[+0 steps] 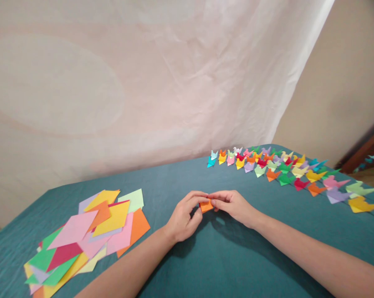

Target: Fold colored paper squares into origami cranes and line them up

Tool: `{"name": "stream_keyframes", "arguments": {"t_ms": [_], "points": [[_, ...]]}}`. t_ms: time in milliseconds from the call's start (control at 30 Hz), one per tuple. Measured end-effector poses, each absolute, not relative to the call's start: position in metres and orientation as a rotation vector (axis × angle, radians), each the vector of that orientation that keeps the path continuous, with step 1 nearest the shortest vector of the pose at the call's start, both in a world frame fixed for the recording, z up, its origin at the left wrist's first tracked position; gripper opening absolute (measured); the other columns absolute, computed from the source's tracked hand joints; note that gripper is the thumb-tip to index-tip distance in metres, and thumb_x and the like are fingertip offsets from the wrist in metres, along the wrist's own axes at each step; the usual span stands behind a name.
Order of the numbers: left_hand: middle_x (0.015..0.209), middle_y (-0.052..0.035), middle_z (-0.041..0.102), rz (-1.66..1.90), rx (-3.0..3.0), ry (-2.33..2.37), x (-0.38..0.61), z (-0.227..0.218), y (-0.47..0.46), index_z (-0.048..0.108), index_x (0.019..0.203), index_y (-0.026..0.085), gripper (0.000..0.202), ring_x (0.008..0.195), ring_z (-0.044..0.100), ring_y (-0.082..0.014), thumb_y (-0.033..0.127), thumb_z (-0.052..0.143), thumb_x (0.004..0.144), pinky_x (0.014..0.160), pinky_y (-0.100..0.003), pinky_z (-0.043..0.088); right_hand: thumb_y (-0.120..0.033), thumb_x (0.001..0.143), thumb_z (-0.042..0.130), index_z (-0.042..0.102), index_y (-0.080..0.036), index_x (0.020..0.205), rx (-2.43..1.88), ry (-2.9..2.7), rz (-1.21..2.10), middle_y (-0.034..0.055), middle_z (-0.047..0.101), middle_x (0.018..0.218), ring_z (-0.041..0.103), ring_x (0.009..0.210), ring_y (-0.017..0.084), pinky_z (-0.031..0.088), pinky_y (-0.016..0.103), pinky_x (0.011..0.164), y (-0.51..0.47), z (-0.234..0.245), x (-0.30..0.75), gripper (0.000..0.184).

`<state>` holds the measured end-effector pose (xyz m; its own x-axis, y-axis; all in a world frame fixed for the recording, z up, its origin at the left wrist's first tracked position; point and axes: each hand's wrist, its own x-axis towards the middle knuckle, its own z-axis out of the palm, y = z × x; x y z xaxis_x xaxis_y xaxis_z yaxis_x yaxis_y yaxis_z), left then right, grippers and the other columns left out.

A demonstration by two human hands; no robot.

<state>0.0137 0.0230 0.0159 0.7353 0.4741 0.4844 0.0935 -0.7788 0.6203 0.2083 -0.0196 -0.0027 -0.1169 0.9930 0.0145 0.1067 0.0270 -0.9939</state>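
Note:
A small folded piece of orange paper (pixel 206 206) is held between both hands, just above the middle of the teal-covered table. My left hand (pixel 187 216) grips its left side, with the fingers curled over the top and the thumb below. On the right side, my right hand (pixel 232 206) pinches the paper between thumb and fingers. The fingertips of both hands nearly meet at the upper edge and hide part of the folds. How the paper is folded underneath cannot be made out.
A loose pile of coloured paper sheets (pixel 78 231) lies to the left on the teal cloth (pixel 162 182). Rows of small folded paper birds (pixel 273 175) stand at the right and back. A pale hanging sheet (pixel 162 82) rises behind the table.

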Motion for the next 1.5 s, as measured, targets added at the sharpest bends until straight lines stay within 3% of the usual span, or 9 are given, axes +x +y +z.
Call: {"name": "stream_keyframes", "arguments": {"t_ms": [367, 633, 1100, 1500], "points": [[0.119, -0.0102, 0.049, 0.831, 2.272, 0.493, 0.017, 0.016, 0.019, 0.045, 0.122, 0.019, 0.048, 0.111, 0.047, -0.0228, 0.010, 0.051, 0.075, 0.094, -0.039, 0.042, -0.038, 0.076, 0.060, 0.068, -0.016, 0.099, -1.209, -1.319, 1.198, 0.0028, 0.068, 0.081, 0.056, 0.065, 0.013, 0.043, 0.026, 0.064, -0.020, 0.001, 0.203, 0.033], [0.111, -0.0083, 0.052, 0.836, 2.082, 0.706, 0.023, 0.000, 0.019, 0.047, 0.117, 0.019, 0.038, 0.096, 0.055, -0.0178, 0.016, 0.055, 0.080, 0.084, -0.033, 0.048, -0.035, 0.074, 0.061, 0.068, -0.015, 0.097, -1.259, -1.221, 1.153, 0.0030, 0.069, 0.080, 0.057, 0.065, 0.013, 0.045, 0.027, 0.065, -0.021, 0.001, 0.197, 0.031], [0.094, -0.0047, 0.063, 0.775, 1.802, 0.663, 0.029, -0.006, 0.025, 0.047, 0.111, 0.017, 0.035, 0.084, 0.061, -0.0162, 0.018, 0.059, 0.078, 0.075, -0.029, 0.051, -0.035, 0.072, 0.062, 0.068, -0.014, 0.092, -1.295, -1.201, 1.133, 0.0035, 0.069, 0.077, 0.059, 0.066, 0.014, 0.046, 0.028, 0.065, -0.024, 0.002, 0.191, 0.030], [0.095, -0.0053, 0.063, 0.766, 1.771, 0.664, 0.029, -0.006, 0.027, 0.050, 0.107, 0.016, 0.034, 0.085, 0.061, -0.0164, 0.018, 0.063, 0.076, 0.075, -0.029, 0.051, -0.037, 0.072, 0.063, 0.068, -0.014, 0.092, -1.277, -1.200, 1.149, 0.0046, 0.070, 0.079, 0.061, 0.066, 0.015, 0.048, 0.028, 0.065, -0.024, 0.000, 0.191, 0.031]]}}
